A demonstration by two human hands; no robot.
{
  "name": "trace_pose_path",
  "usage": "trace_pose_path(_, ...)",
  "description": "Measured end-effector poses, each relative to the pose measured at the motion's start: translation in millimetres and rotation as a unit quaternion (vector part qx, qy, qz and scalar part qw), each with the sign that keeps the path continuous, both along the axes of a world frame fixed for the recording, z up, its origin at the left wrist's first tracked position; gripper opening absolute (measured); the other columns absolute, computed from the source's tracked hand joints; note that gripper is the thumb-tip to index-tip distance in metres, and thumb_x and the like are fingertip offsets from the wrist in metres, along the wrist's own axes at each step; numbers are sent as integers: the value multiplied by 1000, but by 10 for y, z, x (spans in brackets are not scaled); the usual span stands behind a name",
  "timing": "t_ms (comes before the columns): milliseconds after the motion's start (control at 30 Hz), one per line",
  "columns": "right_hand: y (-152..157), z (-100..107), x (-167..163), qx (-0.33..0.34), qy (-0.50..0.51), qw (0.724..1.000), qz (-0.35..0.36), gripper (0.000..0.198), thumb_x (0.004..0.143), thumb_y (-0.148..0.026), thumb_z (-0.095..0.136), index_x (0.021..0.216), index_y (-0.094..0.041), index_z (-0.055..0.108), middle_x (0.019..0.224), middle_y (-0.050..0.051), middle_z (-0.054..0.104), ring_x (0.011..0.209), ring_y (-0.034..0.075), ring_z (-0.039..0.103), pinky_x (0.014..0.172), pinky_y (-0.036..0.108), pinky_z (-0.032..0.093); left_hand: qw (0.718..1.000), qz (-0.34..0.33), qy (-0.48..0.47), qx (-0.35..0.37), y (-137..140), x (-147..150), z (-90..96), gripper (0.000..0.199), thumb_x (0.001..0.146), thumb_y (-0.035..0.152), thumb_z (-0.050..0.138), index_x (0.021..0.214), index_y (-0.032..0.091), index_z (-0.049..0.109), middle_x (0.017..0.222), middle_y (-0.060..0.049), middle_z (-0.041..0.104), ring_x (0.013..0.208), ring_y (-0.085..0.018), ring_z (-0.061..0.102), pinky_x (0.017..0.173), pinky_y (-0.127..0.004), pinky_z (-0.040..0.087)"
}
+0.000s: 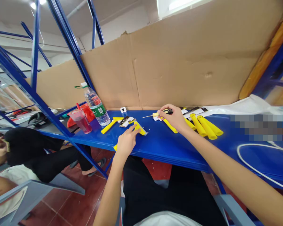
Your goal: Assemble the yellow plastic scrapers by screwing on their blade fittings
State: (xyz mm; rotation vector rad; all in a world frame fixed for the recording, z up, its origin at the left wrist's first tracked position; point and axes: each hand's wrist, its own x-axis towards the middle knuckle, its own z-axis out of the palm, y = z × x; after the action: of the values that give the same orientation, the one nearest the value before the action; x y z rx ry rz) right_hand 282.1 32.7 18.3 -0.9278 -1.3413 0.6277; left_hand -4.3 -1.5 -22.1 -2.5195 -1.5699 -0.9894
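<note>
My left hand (126, 140) is closed round a yellow scraper (141, 129), whose wide head with a pale strip along its edge rests on or just above the blue table. Part of its handle shows below the hand. My right hand (173, 117) grips a screwdriver (155, 115) with a yellow and black handle, its thin shaft pointing left toward the scraper's head, apart from it. Left of my left hand lies another yellow scraper (109, 125) beside a black-and-white card (125, 121). Several yellow handles (200, 126) lie right of my right hand.
A water bottle (97, 106) and a pink cup (81, 121) stand at the left of the blue table (169, 150). A small white box (123, 109) sits at the back by the cardboard wall (174, 66). A white cable (245, 163) curves at right. Another person (37, 150) sits at left.
</note>
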Motion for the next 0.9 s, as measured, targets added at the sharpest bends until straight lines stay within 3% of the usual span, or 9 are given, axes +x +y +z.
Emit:
trace_pose_path(133,-31,34,-31,-9,-12,1000,-13,34,84,-51,92,90,-23,73,84,3,77,72,25,84,65,34,62,992,30,120,-1,-38,36,55,54,110,9,56,144,42,81,168,-3,62,127,-25,76,88,-33,68)
trace_pose_path(300,-52,61,-44,-16,-21,999,-22,31,84,-48,90,90,-23,72,79,3,76,72,26,83,64,34,60,992,49,116,16,-62,67,87,53,111,12,58,155,38,72,168,-4,63,128,-25,77,85,-30,67)
trace_pose_path(467,-40,48,-43,-15,-17,1000,-15,34,83,-51,91,90,-24,71,84,3,77,75,27,84,67,36,62,989,70,129,16,-75,77,102,41,113,16,55,143,34,78,173,-5,59,119,-26,81,78,-33,66)
trace_pose_path(667,-55,55,-47,-21,-24,999,-15,31,86,-48,90,90,-25,71,81,4,78,77,28,85,67,37,62,991,46,123,14,-18,44,26,39,115,19,54,138,34,82,167,-5,68,127,-29,81,89,-36,67)
trace_pose_path(900,-85,60,-93,-12,-31,999,24,27,85,-42,86,97,-26,68,85,3,79,60,24,78,55,36,58,995,60,84,8,4,53,-12,36,112,19,63,137,33,84,159,-5,73,128,-29,81,98,-37,66)
